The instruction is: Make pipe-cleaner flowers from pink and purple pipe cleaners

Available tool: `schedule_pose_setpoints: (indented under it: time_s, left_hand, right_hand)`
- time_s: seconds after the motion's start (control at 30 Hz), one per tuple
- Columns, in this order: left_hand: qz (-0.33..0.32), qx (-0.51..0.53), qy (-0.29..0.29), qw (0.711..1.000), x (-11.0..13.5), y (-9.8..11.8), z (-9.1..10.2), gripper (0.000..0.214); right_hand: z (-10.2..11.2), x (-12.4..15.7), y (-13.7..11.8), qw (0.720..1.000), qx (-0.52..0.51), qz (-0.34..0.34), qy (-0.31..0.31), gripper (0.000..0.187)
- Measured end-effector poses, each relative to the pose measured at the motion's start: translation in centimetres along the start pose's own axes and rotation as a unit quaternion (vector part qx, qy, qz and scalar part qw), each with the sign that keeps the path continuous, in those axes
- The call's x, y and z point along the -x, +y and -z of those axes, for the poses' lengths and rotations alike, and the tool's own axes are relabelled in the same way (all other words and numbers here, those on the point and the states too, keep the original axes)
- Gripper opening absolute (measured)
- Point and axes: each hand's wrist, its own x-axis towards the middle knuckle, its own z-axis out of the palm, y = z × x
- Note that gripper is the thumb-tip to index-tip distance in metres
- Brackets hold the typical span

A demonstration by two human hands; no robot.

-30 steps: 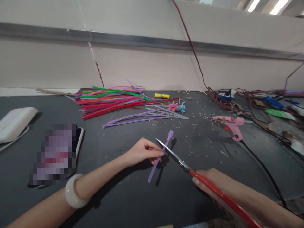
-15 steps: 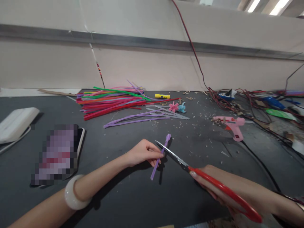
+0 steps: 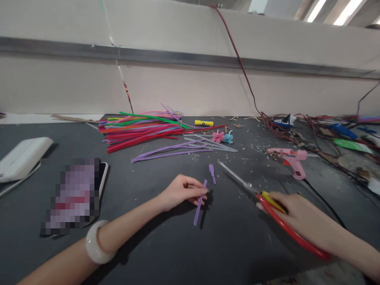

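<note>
Between the thumb and fingers of my left hand (image 3: 185, 190) is a short purple pipe cleaner (image 3: 198, 211), slanting down toward me. A cut-off purple piece with a looped end (image 3: 211, 173) lies on the dark table just beyond those fingertips. My right hand (image 3: 292, 215) grips red-handled scissors (image 3: 236, 176), their blades pointing up and left, apart from both purple pieces. Farther back lie longer bent purple pipe cleaners (image 3: 169, 151), grey ones (image 3: 224, 147), a pink pipe-cleaner flower (image 3: 217, 136) and a blue one (image 3: 228, 137).
A bundle of coloured pipe cleaners (image 3: 142, 132) and a yellow glue stick (image 3: 204, 123) lie along the wall. At right are a pink glue gun (image 3: 292, 158) and tangled wires (image 3: 273, 130). A phone (image 3: 102, 176) and a white power bank (image 3: 25, 156) are at left.
The purple pipe cleaner has been cut in two; its looped end now lies on the table. The scissors have moved away to the right. My left hand still holds the other part.
</note>
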Motion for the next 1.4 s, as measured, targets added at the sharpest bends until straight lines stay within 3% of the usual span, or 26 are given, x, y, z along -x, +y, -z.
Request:
schedule_pose_setpoints:
  time_s: [0.1,0.23,0.3,0.37,0.43,0.5,0.57,0.73,0.9,1.13,1.2,1.3,1.4]
  left_hand:
    - [-0.010,0.024,0.030,0.999,0.0,0.1,0.0,0.025]
    - [-0.036,0.081,0.054,0.995,-0.3,-0.2,0.3,0.022]
    - [-0.046,0.115,0.056,0.991,-0.5,-0.4,0.4,0.019]
    - [-0.052,0.142,0.058,0.987,-0.6,-0.6,0.5,0.017]
    - [-0.056,0.164,0.065,0.983,-0.6,-0.5,0.5,0.017]
    - [-0.061,0.182,0.075,0.979,-0.6,-0.4,0.5,0.016]
    - [-0.064,0.195,0.082,0.975,-0.5,-0.2,0.5,0.015]
    - [-0.066,0.207,0.095,0.972,-0.6,-0.1,0.6,0.016]
    - [-0.064,0.190,0.094,0.975,-0.7,-0.3,0.5,0.017]
    - [-0.058,0.158,0.086,0.982,-0.7,-0.4,0.3,0.019]
    - [-0.053,0.157,0.088,0.982,-0.7,-0.4,0.3,0.019]
    - [-0.051,0.165,0.089,0.981,-0.6,-0.4,0.2,0.020]
    - [-0.047,0.152,0.079,0.984,-0.6,-0.4,0.0,0.022]
  right_hand:
    - [0.3,-2.5,2.7,0.972,0.212,-0.067,0.074,0.046]
    - [-0.1,-4.3,3.8,0.939,0.311,-0.072,0.130,0.041]
    - [-0.8,-4.2,2.5,0.935,0.295,-0.001,0.198,0.033]
    - [-1.8,-3.9,0.0,0.929,0.235,0.124,0.256,0.027]
    - [-3.1,-4.0,-3.1,0.922,0.158,0.268,0.231,0.026]
    - [-4.1,-4.5,-5.8,0.904,0.108,0.382,0.159,0.028]
    - [-4.8,-5.2,-7.5,0.881,0.088,0.447,0.125,0.024]
    - [-5.5,-6.6,-7.8,0.843,0.025,0.509,0.173,0.019]
    - [-6.4,-7.0,-7.0,0.836,0.018,0.512,0.195,0.020]
    - [-7.1,-7.0,-7.4,0.856,-0.031,0.478,0.196,0.020]
    - [-7.1,-6.9,-7.8,0.875,-0.118,0.427,0.194,0.016]
    - [-7.1,-6.9,-8.2,0.899,-0.308,0.272,0.150,0.018]
    - [-7.2,-7.3,-8.1,0.864,-0.467,0.165,0.086,0.020]
